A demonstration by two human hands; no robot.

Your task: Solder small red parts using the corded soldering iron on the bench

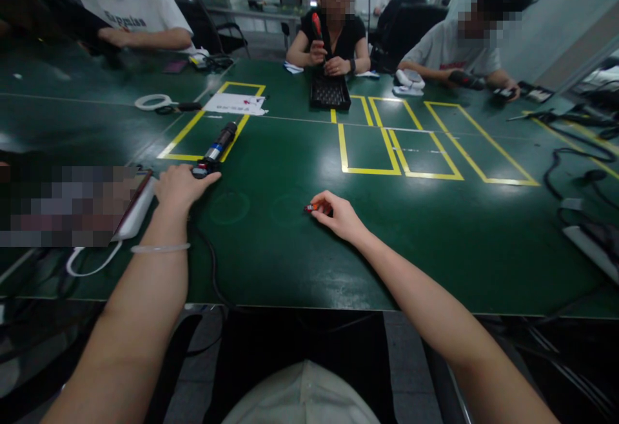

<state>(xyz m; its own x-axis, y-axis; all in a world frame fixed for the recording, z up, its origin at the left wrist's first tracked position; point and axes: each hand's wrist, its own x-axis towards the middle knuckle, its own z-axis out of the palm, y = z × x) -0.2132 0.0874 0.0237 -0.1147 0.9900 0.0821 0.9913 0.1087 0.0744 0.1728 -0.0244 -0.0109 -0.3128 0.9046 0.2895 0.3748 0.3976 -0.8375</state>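
My left hand is at the near end of a black cylindrical tool with a blue and silver band and a bit of red. Its thumb is on the right side of that end and the fingers are on the left, partly hidden. The tool points away from me, over the lower right of a yellow-taped rectangle. To the right, just above the green table, my right hand pinches a small red-and-orange piece between thumb and fingertips. Its exact kind is too small to tell.
Yellow tape outlines mark the table. Beyond them, a person holds a red screwdriver over a black tray. A white paper and a white ring-shaped object lie at left. Cables run along the right.
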